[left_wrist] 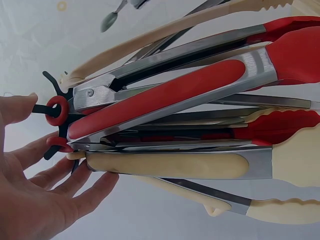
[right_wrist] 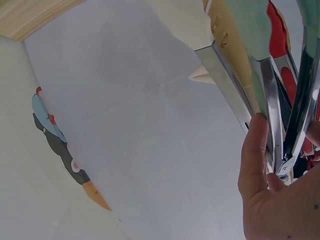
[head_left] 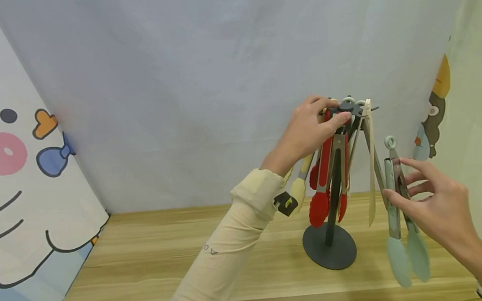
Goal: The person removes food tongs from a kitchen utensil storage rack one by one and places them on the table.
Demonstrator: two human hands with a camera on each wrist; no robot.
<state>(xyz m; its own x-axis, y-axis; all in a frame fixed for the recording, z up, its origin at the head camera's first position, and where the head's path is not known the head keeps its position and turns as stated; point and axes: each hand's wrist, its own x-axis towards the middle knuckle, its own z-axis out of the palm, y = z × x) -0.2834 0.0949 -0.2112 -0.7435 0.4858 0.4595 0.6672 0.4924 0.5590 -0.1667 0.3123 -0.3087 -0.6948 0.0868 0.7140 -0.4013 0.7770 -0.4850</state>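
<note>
A black tong stand (head_left: 337, 249) with a round base and a hooked top stands on the table, hung with several tongs. My left hand (head_left: 305, 128) holds the stand's top, the thumb against a hook and the other fingers by the cream tongs (left_wrist: 170, 164). Red tongs (head_left: 325, 172) hang by a red ring under that hand. Beige tongs (head_left: 371, 167) hang on the stand's right side. To the right of the stand, my right hand (head_left: 440, 195) pinches mint-green tongs (head_left: 390, 180) between thumb and fingers. They hang heads down, slightly spread, their ring free of the stand.
The wood-grain table (head_left: 182, 261) lies below, with a pale cloth wall (head_left: 198, 101) behind. Cartoon-printed panels (head_left: 8, 199) stand at the left and right. The hanging tongs crowd closely around the stand's pole.
</note>
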